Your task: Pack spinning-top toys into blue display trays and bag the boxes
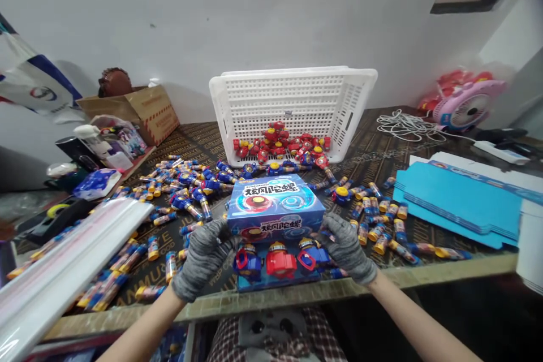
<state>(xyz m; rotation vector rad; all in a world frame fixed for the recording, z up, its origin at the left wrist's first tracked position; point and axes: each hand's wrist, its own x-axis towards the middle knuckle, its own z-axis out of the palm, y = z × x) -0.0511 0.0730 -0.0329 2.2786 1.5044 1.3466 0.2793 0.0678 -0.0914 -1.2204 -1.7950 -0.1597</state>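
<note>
A blue printed box [275, 203] stands at the table's front edge, its lid panel raised above the lower part. In its open front sit a red toy [280, 260] between two blue toys [249, 263]. My left hand [206, 257], in a grey glove, holds the box's left side with its fingers closed on the edge. My right hand [350, 246], gloved too, grips the right side in the same way. Some fingertips are hidden against the box.
Behind the box, a white basket [292, 76] lies tipped with red toys inside. Small candy tubes [375, 229] are scattered left and right. Flat blue cartons [458, 203] lie at the right, and a white plastic stack [72, 271] at the left. A pink fan [470, 104] stands far right.
</note>
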